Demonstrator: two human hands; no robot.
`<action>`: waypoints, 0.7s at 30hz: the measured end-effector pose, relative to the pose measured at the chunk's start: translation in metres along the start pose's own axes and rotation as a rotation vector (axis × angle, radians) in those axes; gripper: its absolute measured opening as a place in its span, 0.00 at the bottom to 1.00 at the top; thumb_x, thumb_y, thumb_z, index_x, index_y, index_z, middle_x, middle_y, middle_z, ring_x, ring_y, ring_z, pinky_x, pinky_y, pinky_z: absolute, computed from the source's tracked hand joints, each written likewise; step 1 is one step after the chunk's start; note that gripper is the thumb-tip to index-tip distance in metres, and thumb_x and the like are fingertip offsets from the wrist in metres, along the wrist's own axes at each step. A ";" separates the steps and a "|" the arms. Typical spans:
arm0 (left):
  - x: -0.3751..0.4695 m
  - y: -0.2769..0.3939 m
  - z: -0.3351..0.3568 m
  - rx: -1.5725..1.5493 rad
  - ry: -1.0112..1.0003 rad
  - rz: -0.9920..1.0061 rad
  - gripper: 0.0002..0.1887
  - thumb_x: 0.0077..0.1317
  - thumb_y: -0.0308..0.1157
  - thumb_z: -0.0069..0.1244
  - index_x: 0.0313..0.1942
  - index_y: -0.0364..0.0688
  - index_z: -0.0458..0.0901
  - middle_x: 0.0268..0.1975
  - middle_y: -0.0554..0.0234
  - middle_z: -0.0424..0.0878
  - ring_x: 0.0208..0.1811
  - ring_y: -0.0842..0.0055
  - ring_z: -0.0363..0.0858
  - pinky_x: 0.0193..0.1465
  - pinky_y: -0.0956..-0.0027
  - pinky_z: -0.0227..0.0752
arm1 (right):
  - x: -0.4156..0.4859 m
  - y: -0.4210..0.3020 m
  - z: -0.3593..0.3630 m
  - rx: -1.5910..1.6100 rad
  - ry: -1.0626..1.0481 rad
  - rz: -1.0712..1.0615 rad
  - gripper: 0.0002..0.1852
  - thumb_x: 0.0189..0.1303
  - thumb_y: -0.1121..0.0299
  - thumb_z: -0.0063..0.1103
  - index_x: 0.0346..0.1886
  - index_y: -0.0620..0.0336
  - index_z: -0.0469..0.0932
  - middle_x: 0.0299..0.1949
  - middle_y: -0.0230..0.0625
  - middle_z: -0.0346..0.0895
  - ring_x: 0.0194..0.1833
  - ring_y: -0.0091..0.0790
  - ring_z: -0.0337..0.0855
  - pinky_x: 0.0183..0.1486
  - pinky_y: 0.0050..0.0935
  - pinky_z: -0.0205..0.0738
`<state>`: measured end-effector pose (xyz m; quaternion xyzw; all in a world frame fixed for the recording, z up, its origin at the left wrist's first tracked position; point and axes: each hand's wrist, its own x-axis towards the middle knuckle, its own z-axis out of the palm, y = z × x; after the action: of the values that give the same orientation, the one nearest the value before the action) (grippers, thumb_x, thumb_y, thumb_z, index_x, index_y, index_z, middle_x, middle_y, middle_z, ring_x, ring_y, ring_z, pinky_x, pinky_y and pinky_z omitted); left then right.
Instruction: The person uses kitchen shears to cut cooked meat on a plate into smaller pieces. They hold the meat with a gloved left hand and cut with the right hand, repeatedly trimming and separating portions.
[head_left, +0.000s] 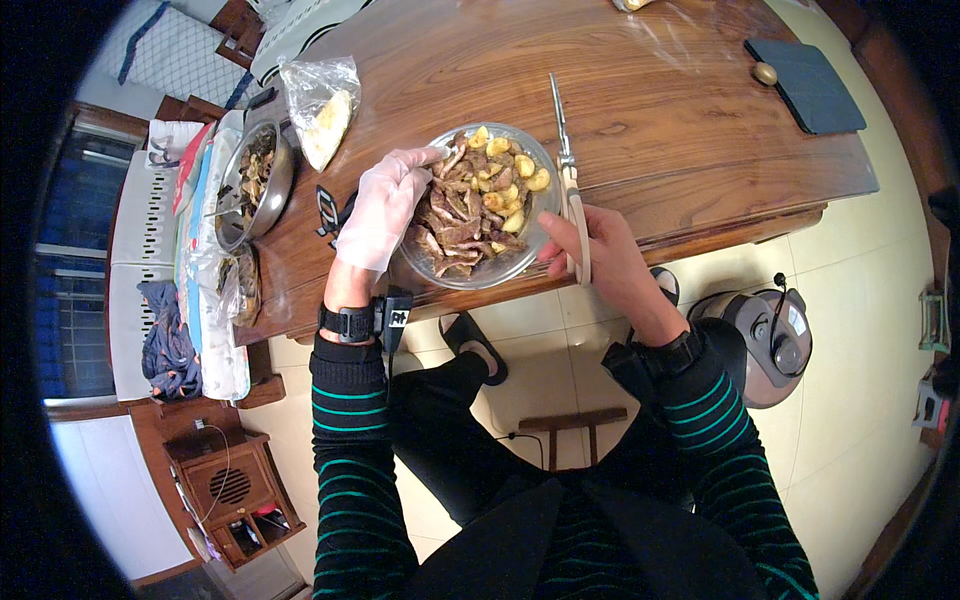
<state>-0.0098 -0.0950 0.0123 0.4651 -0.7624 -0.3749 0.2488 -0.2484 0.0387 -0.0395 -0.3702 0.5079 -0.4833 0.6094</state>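
Observation:
A clear glass bowl (480, 280) stands near the table's front edge. It holds strips of brown cooked meat (454, 229) and yellowish, garlic-like slices (514, 196). In a thin see-through plastic glove, my left hand (384, 202) reaches over the bowl's left rim, its fingertips at the meat strips. Whether those fingers pinch a strip is hidden. My bare right hand (604, 247) holds a pair of scissors (570, 180) by their pale handles, right of the bowl. The blades point away from me, beyond the bowl's right side, and look nearly closed.
On the wooden table (675, 127), a plastic bag with pale food (326, 120) and a metal bowl of dark food pieces (262, 187) lie to the left. A dark flat case (810, 86) lies far right. A rice cooker (765, 345) stands on the tiled floor.

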 end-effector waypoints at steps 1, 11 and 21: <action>0.001 0.005 0.000 -0.034 -0.014 -0.081 0.19 0.66 0.25 0.43 0.55 0.34 0.81 0.56 0.46 0.82 0.58 0.61 0.79 0.64 0.67 0.67 | 0.000 -0.001 -0.001 -0.002 -0.007 0.006 0.21 0.69 0.52 0.60 0.39 0.64 0.79 0.28 0.33 0.82 0.26 0.21 0.80 0.30 0.20 0.72; 0.022 0.056 0.028 0.458 -0.133 0.407 0.18 0.62 0.35 0.58 0.51 0.39 0.84 0.57 0.48 0.81 0.60 0.56 0.77 0.66 0.60 0.68 | 0.007 0.009 -0.001 0.034 -0.002 -0.050 0.25 0.66 0.49 0.63 0.36 0.68 0.81 0.25 0.33 0.81 0.25 0.21 0.80 0.27 0.21 0.75; 0.043 0.060 0.066 0.627 -0.336 0.571 0.09 0.53 0.27 0.62 0.33 0.41 0.81 0.39 0.58 0.82 0.46 0.59 0.79 0.51 0.62 0.74 | 0.005 0.007 -0.006 0.034 -0.028 -0.042 0.22 0.70 0.53 0.59 0.40 0.68 0.81 0.28 0.35 0.82 0.26 0.22 0.81 0.30 0.21 0.76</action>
<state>-0.1079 -0.0936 0.0221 0.2218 -0.9666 -0.1127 0.0621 -0.2529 0.0360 -0.0486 -0.3774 0.4831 -0.4993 0.6123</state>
